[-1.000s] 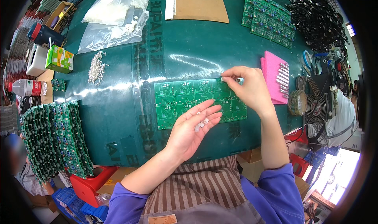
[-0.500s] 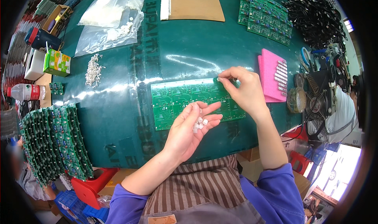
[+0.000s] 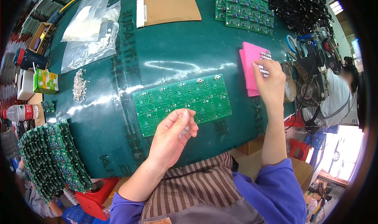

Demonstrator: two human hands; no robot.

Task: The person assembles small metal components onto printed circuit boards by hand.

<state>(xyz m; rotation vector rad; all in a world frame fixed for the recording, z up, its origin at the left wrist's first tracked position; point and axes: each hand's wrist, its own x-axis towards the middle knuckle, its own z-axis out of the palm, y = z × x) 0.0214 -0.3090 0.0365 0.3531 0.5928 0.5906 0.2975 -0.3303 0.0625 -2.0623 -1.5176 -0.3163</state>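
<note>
landmark: green circuit board panel [image 3: 182, 104], lying flat mid-bench [image 3: 165, 47] right in front of the person, long side across, so both hands can work on it.

left hand [image 3: 173, 135] hovers over the panel's near edge, palm up and cupped, fingers [image 3: 185, 117] curled loosely together around a few small pale parts [image 3: 185, 130] — held like a tray, it seems, to keep stock close to the board. count of parts in the palm: cannot tell, too small.

right hand [image 3: 269, 82] is off to the right of the panel, over the pink foam pad [image 3: 250, 66], fingertips pinched together; whether they hold anything, cannot tell.

on the panel: two small silvery parts [image 3: 208, 79] seated at its far right corner. panel grid looks like two rows of five boards.

left of the panel: one heap of loose metal pins [image 3: 80, 89], two clear bags [image 3: 92, 31] beyond it, one green drink carton [image 3: 45, 82]. near left: one big stack of populated boards [image 3: 49, 157]. beyond the panel: one cardboard sheet [image 3: 169, 5], another spread of boards [image 3: 244, 9], one tangle of black cables [image 3: 301, 7]. right of the pad: one small fan [image 3: 309, 93].
</note>
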